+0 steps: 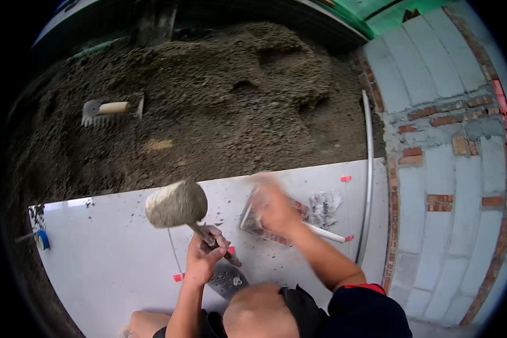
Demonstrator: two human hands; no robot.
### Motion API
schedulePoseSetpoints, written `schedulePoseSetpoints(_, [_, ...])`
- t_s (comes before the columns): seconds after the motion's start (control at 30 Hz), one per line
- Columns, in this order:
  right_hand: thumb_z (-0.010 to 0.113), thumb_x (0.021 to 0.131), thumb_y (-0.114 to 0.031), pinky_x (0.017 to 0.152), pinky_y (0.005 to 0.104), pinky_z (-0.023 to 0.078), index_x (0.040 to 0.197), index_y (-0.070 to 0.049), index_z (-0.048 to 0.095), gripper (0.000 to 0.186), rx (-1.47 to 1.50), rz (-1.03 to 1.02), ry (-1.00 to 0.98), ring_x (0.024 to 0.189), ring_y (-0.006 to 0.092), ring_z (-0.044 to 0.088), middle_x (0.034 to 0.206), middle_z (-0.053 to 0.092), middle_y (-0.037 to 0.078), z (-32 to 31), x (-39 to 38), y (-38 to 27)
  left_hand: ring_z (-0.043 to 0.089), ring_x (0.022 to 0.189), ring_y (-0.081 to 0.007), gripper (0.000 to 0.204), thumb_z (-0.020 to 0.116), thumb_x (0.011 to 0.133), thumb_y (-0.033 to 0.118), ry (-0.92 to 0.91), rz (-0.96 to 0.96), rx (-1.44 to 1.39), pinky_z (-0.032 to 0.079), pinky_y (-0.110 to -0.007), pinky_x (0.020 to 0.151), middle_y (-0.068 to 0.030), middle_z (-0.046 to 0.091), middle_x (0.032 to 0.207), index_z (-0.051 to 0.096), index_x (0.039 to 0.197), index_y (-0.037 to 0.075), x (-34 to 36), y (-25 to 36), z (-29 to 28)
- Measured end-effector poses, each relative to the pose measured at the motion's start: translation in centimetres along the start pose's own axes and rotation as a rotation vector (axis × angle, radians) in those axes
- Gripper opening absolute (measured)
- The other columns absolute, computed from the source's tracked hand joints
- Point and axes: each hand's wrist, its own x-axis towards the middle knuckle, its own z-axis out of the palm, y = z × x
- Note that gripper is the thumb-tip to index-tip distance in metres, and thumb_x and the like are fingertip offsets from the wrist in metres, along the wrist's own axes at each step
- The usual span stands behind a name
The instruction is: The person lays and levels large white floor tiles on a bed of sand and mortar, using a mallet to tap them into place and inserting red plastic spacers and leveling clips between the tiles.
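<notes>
My left hand (200, 260) is closed round the handle of a mallet (177, 204). The mallet's pale, mortar-smeared head is raised above a large light tile (112, 242). To the right, my right hand (274, 207) is blurred by motion, and its fingers do not show clearly. It is over or touching a red and whitish patterned object (270, 235), whose kind I cannot make out. A white bar (325, 232) sticks out from there, beside crumpled clear plastic (324, 207).
Beyond the tile spreads damp grey-brown mortar (236, 112), with a notched trowel (112, 109) lying on it. A long metal bar (368, 169) runs along the tile's right side, near a block-and-brick wall (434, 186). Red tabs (346, 179) and a blue round object (42, 240) are on the tile.
</notes>
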Motion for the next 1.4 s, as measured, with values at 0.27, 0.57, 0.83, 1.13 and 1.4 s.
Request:
schedulePoseSetpoints(0.27, [0.078, 0.075, -0.032, 0.097, 0.0416, 0.047, 0.137, 0.007, 0.044, 0.081, -0.489, 1.121, -0.153, 0.111, 0.0369, 0.061, 0.120, 0.061, 0.027, -11.0, -17.2, 21.9, 0.061, 0.086, -0.0240, 0.037, 0.061, 0.082, -0.013, 0.110, 0.197, -0.308, 0.049, -0.047, 0.094, -0.0084, 0.059, 0.088, 0.047, 0.110, 0.007, 2.7, 3.7, -4.3])
schedulePoseSetpoints(0.57, [0.063, 0.086, -0.008, 0.084, 0.0282, 0.050, 0.123, 0.001, 0.057, 0.039, 0.419, 0.511, 0.292, 0.091, 0.0142, 0.061, 0.105, 0.065, 0.008, -8.0, 1.9, 4.3, 0.062, 0.089, -0.0258, 0.033, 0.057, 0.088, -0.012, 0.287, 0.431, -0.361, 0.050, -0.046, 0.094, -0.0118, 0.061, 0.096, 0.044, 0.113, 0.006, 3.5, 6.3, -6.0])
schedulePoseSetpoints(0.83, [0.066, 0.091, -0.029, 0.088, 0.0432, 0.050, 0.131, 0.003, 0.046, 0.055, 0.190, 0.010, -0.291, 0.099, 0.0481, 0.060, 0.104, 0.064, 0.029, 10.7, 0.4, -7.4, 0.051, 0.070, -0.0180, 0.036, 0.051, 0.101, 0.042, 0.375, 0.453, -0.473, 0.046, -0.033, 0.067, -0.0056, 0.048, 0.074, 0.047, 0.088, 0.008, 4.9, 6.6, -2.6])
schedulePoseSetpoints(1.13, [0.041, 0.106, -0.043, 0.072, 0.0257, 0.049, 0.105, -0.003, 0.061, 0.045, 0.924, 0.461, -0.704, 0.079, 0.0080, 0.057, 0.090, 0.065, 0.001, 13.0, -0.8, -5.7, 0.037, 0.049, -0.0149, 0.049, 0.046, 0.099, 0.055, 0.373, 0.382, -0.571, 0.041, -0.035, 0.059, 0.0010, 0.034, 0.059, 0.037, 0.072, 0.016, 2.0, 7.4, -5.5])
schedulePoseSetpoints(1.4, [0.046, 0.103, -0.047, 0.093, 0.0340, 0.047, 0.129, 0.001, 0.055, 0.056, 0.295, 0.586, -0.801, 0.100, 0.0161, 0.059, 0.110, 0.066, 0.009, 7.4, -0.2, -1.2, 0.033, 0.046, -0.0106, 0.044, 0.050, 0.099, 0.052, 0.496, 0.285, -0.348, 0.034, -0.028, 0.046, 0.0035, 0.034, 0.059, 0.040, 0.076, 0.016, -1.0, 10.6, -11.2])
